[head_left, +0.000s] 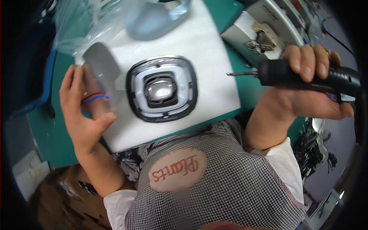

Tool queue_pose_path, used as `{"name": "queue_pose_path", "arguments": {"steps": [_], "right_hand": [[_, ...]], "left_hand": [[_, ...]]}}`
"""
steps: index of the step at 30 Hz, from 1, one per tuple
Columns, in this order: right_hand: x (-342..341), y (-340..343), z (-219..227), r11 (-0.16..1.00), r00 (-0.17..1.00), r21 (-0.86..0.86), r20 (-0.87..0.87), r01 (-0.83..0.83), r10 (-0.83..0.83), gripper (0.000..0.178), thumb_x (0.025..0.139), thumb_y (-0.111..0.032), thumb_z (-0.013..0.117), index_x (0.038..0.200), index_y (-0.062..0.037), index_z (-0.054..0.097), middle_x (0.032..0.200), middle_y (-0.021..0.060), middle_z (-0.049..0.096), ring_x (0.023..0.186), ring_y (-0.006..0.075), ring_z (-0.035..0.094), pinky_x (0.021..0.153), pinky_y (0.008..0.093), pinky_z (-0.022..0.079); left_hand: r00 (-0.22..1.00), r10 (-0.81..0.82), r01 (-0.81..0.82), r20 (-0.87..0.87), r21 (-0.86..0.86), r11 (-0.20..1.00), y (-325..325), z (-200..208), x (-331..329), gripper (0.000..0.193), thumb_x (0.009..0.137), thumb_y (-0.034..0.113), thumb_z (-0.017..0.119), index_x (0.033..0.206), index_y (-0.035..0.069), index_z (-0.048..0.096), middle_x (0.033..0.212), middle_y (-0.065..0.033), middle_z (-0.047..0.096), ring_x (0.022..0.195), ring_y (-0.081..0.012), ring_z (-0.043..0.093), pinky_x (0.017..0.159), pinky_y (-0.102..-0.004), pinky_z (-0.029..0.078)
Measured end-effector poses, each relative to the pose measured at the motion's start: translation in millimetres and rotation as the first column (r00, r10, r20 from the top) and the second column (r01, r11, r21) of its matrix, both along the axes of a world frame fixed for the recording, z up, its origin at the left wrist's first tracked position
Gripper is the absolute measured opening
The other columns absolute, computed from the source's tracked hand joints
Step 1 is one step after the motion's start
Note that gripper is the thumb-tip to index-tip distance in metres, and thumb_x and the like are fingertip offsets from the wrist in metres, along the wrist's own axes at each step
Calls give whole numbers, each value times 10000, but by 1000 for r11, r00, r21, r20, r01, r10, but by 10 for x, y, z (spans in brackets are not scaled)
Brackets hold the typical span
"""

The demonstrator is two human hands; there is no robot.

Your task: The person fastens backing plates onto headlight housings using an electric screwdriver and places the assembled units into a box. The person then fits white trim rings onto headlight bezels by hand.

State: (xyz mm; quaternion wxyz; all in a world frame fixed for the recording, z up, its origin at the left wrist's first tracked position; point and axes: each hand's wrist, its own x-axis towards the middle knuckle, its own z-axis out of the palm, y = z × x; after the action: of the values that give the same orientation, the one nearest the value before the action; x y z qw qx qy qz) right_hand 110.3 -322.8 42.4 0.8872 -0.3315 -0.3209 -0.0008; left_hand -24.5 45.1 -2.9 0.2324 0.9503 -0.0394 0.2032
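Note:
My left hand (pixel 81 111) curls around a curved grey plastic part (pixel 103 67), with its fingers on the outer side and its thumb on the near side. Red and blue wires (pixel 95 98) cross the part by the palm; motion blurs it somewhat. In my right hand (pixel 303 84) is a black electric screwdriver (pixel 278 73), its thin bit (pixel 241 73) pointing left over the edge of the white foam sheet. Between my hands, apart from both, a rounded-square black and grey housing (pixel 135 96) with a shiny metallic centre lies on the sheet.
The white foam sheet (pixel 214 92) covers part of a green tabletop (pixel 46 126). Another grey-blue plastic shell (pixel 147 28) sits at the back, beside clear plastic bags (pixel 76 23). A white box with small metal parts (pixel 245 36) stands back right; a blue bin (pixel 32 76) is left.

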Motion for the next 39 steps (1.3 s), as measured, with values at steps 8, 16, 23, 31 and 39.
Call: {"name": "queue_pose_path", "arguments": {"steps": [8,16,23,31,39], "right_hand": [[-51,182,-24,999,992,-25,-123,-39,36,628,670,-535,655,987,7,627,729,0,550,599,118,538,609,267,430],[-42,248,5,980,991,-146,-47,-133,127,663,671,-552,636,1023,10,627,743,5,567,606,122,553,607,269,447],[-32,504,-162,968,969,-19,-9,-248,248,698,683,-549,603,1127,-11,608,824,18,583,655,156,579,633,294,457],[12,636,-325,945,944,-14,49,-327,327,778,716,-579,592,1246,-10,568,881,42,564,711,177,560,686,328,450],[56,683,-406,942,942,10,20,-336,336,792,725,-616,619,1253,-29,566,897,39,561,733,179,561,707,334,452]], "left_hand": [[998,-29,28,-63,-27,999,-219,79,-163,888,521,545,820,1249,76,627,1359,-209,469,1170,-326,510,924,-416,460],[966,-233,232,-116,-17,972,-499,145,-18,729,469,443,850,1087,85,699,1339,-274,486,1161,-375,515,1002,-440,418],[945,-298,278,-134,-152,949,-708,62,113,743,349,305,889,1029,71,703,1361,-246,462,1225,-395,466,1018,-458,416],[954,-233,224,-191,-67,972,-741,11,116,741,316,311,880,1002,91,707,1363,-220,480,1183,-386,481,998,-456,380],[956,-245,233,-162,-87,969,-736,-13,150,750,311,320,882,1006,104,702,1366,-217,485,1208,-380,479,990,-451,374]]}}
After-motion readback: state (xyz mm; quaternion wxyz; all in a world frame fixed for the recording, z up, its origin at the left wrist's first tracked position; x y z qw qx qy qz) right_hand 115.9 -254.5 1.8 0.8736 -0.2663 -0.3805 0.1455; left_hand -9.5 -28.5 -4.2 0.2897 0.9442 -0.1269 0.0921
